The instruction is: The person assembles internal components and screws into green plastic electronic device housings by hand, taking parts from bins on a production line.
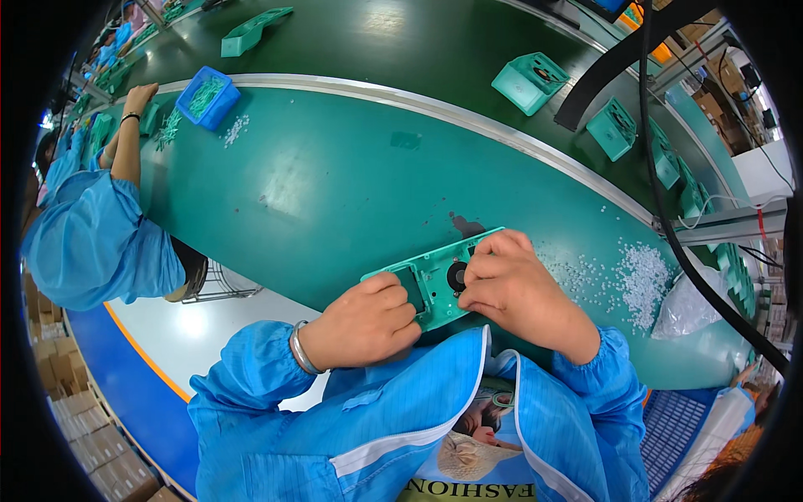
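A green plastic housing (pixel 433 289) lies tilted at the near edge of the table, its inner side facing up. My left hand (pixel 368 322) is closed around the left end of it, beside a rectangular opening. Over the right half, my right hand (pixel 527 293) is closed with thumb and fingertips pinched together, right next to a round black part (pixel 457 276) set in the housing. Whatever those fingertips hold is hidden or too small to name. To the right of this hand, small whitish pieces (pixel 642 280) lie heaped and scattered on the table.
A clear plastic bag (pixel 690 308) rests beside the heap. A black cable (pixel 657 184) hangs down on the right. Beyond a metal rail, several green housings (pixel 531 82) sit on a dark belt. At left, a co-worker's sleeve (pixel 92 238) is near a blue bin (pixel 224 105) of green pieces.
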Demonstrator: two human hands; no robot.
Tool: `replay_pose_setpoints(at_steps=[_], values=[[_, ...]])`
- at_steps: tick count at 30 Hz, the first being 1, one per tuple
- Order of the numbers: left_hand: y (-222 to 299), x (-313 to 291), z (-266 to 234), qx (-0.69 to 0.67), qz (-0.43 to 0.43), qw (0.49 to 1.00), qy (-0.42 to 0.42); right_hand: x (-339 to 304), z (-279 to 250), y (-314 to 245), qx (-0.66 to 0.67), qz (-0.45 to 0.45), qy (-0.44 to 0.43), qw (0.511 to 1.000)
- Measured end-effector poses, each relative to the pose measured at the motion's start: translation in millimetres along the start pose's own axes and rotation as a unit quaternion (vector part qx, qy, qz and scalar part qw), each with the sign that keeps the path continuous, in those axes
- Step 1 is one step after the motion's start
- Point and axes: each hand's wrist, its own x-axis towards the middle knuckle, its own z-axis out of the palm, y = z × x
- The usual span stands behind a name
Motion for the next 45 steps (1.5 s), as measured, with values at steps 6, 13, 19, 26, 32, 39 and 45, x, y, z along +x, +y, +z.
replay_pose_setpoints(at_steps=[6, 13, 19, 26, 32, 39, 45], values=[[-1, 3, 0, 0.012, 0.011, 0.999, 0.029, 13, -7, -13, -0.095, -0.019, -0.051, 0.994], [-3, 0, -1, -0.012, 0.01, 1.0, 0.018, 7, -3, 11, 0.058, 0.005, -0.058, 0.997], [-6, 0, -1, -0.011, 0.015, 1.0, 0.018, 5, 14, 11, 0.053, 0.044, -0.018, 0.997], [-5, 5, -1, -0.003, 0.027, 1.0, 0.01, -3, 15, 3, -0.038, 0.051, 0.027, 0.998], [-41, 6, -23, 0.069, -0.022, 0.995, 0.064, -29, -32, -26, -0.019, 0.113, 0.15, 0.982], [-178, 92, -24, 0.173, -0.124, 0.967, 0.138, -81, -20, -50, 0.0, 0.108, 0.136, 0.985], [-258, 171, 21, 0.223, -0.143, 0.95, 0.164, -111, -21, -56, -0.064, 0.213, 0.184, 0.957]])
